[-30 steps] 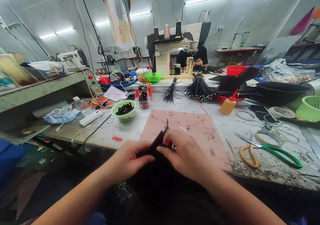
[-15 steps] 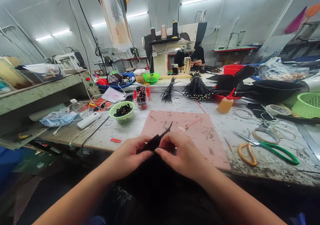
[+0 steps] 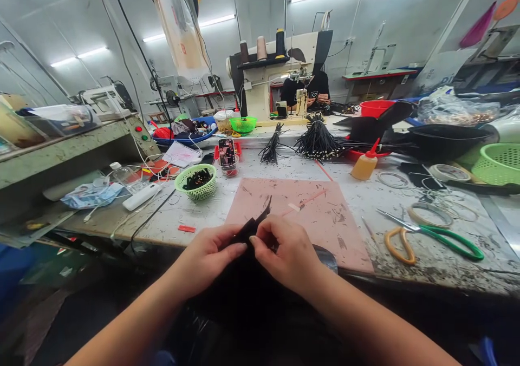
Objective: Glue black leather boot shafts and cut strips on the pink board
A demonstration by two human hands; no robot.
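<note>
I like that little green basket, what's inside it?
The small green basket on the table left of the pink mat holds a heap of small dark pieces. Its mesh wall hides the bottom, so what lies under the heap cannot be seen.

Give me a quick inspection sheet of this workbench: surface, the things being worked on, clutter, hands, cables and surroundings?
Surface: worn grey bench, scuffed pink mat in the middle.
Job's things: black strip pinched between both hands, one end pointing up over the mat.
Clutter: scissors, glue bottle, small green basket, phone, bundles of black cords, tape rings.
Grippers: left hand and right hand both closed on the strip, at the bench's near edge.
Cables: black cable and white cable across the left side.
Surroundings: sewing machine behind, a person seated at it.
</note>
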